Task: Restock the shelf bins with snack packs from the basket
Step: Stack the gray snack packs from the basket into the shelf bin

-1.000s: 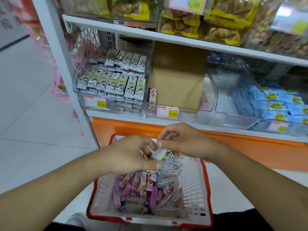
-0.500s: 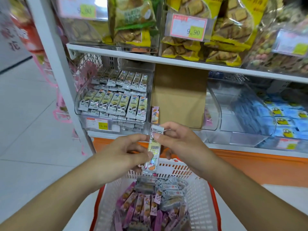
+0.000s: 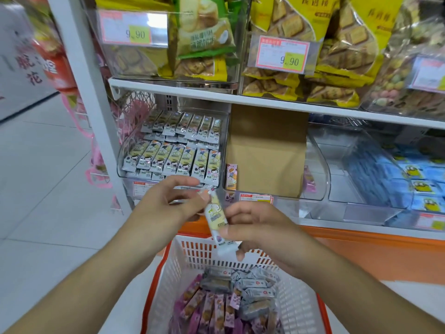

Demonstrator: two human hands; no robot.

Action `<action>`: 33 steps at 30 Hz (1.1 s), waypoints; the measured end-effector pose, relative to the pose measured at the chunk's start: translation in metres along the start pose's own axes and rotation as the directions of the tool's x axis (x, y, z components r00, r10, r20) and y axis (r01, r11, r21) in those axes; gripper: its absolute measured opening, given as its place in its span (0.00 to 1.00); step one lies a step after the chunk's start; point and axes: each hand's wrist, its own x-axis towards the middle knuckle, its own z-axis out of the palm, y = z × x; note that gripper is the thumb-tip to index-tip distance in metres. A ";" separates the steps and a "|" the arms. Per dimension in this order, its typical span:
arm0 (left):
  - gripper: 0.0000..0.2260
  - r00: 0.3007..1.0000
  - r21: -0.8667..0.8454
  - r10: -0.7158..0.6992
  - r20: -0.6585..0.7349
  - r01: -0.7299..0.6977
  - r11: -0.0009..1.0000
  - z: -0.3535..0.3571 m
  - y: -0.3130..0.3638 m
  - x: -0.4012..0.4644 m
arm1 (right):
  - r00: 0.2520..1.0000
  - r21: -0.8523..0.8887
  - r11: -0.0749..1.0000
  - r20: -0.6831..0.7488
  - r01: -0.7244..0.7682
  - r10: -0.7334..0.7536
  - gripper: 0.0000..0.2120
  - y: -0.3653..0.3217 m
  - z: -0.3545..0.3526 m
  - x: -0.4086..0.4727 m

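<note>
Setting: shop aisle with a pale tiled floor [image 3: 43, 189] on the left and a white shelf unit [image 3: 240, 98] on an orange base ahead.
Left bin: clear hard-plastic shelf bin [image 3: 125, 162], curved at the front, holding neat rows of glossy stick-shaped packs [image 3: 173, 160], cream and silver, lying flat side by side.
Left hand: the left hand [image 3: 163, 203] has its grip clamped on the top end of a snack pack [image 3: 216, 218], thumb and forefinger pinching it, the other fingers loosely spread above.
Snack pack: slim, shiny foil stick, pale yellow and white with a purple patch near its lower end; held almost upright, tilted slightly, in the air above the basket and in front of the left bin.
Right hand: the right hand [image 3: 260, 227] has its grip closed on the lower half of the same pack, thumb across the front, fingers curled behind.
Basket: white lattice plastic basket [image 3: 192, 256] with an orange-red rim, low in view; inside lie purple-pink stick packs [image 3: 207, 309] on the left and silver-grey packs [image 3: 252, 290] heaped on the right.
Middle bin: clear bin [image 3: 315, 169] with a plain brown cardboard sheet [image 3: 265, 150] standing in it and one pink pack [image 3: 231, 177] upright at its left edge.
Right bin: clear bin [image 3: 356, 201] with blue boxed packs [image 3: 419, 179].
Upper shelf: crinkly yellow biscuit bags [image 3: 337, 44] and price tags [image 3: 281, 54].
</note>
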 end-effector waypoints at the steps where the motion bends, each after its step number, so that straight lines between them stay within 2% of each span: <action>1: 0.18 0.999 0.057 0.030 0.033 -0.032 0.998 0.002 0.001 -0.002 | 0.999 0.025 1.000 -0.037 0.007 -0.006 0.17 0.001 0.003 0.000; 3: 0.27 0.987 0.157 0.051 0.152 -0.075 0.985 0.003 0.002 -0.006 | 0.994 0.071 0.997 -0.113 0.021 -0.012 0.16 0.002 0.007 0.002; 5: 0.37 0.964 0.250 0.012 0.267 -0.081 0.965 0.000 0.000 -0.005 | 0.989 0.096 0.995 -0.144 0.038 -0.024 0.14 0.002 0.009 0.003; 8: 0.44 0.954 0.303 -0.006 0.300 -0.089 0.949 -0.004 -0.003 -0.004 | 0.990 0.137 0.989 -0.137 0.052 -0.033 0.13 0.001 0.012 0.003; 11: 0.45 0.961 0.319 0.019 0.277 -0.110 0.941 -0.002 -0.002 -0.001 | 0.990 0.125 0.991 -0.134 0.050 -0.033 0.12 0.000 0.015 0.005; 14: 0.47 0.957 0.252 0.033 0.287 -0.109 0.962 -0.003 -0.002 0.008 | 0.988 0.107 0.992 -0.143 0.068 -0.053 0.11 -0.005 0.015 0.011; 18: 0.44 0.950 0.290 0.071 0.304 -0.163 0.943 -0.009 0.006 0.025 | 0.987 0.085 0.993 -0.143 0.082 -0.069 0.10 -0.014 0.012 0.022; 22: 0.38 0.957 0.360 0.107 0.271 -0.203 0.911 -0.016 0.022 0.054 | 0.968 -0.108 0.992 -0.235 0.059 -0.083 0.10 -0.020 0.005 0.035; 24: 0.38 0.958 0.445 0.149 0.245 -0.248 0.861 -0.021 0.027 0.078 | 0.947 -0.211 0.976 -0.300 0.055 -0.118 0.12 -0.021 -0.001 0.041; 26: 0.40 0.954 0.601 0.174 0.243 -0.289 0.745 -0.027 0.028 0.105 | 0.931 -0.268 0.962 -0.333 0.057 -0.148 0.11 -0.018 -0.007 0.044; 28: 0.41 0.951 0.683 0.159 0.263 -0.301 0.665 -0.031 0.025 0.126 | 0.925 -0.321 0.946 -0.341 0.054 -0.168 0.10 -0.014 -0.011 0.046; 33: 0.40 0.944 0.724 0.081 0.320 -0.299 0.622 -0.024 0.021 0.156 | 0.910 -0.358 0.932 -0.365 0.056 -0.195 0.09 -0.003 -0.018 0.052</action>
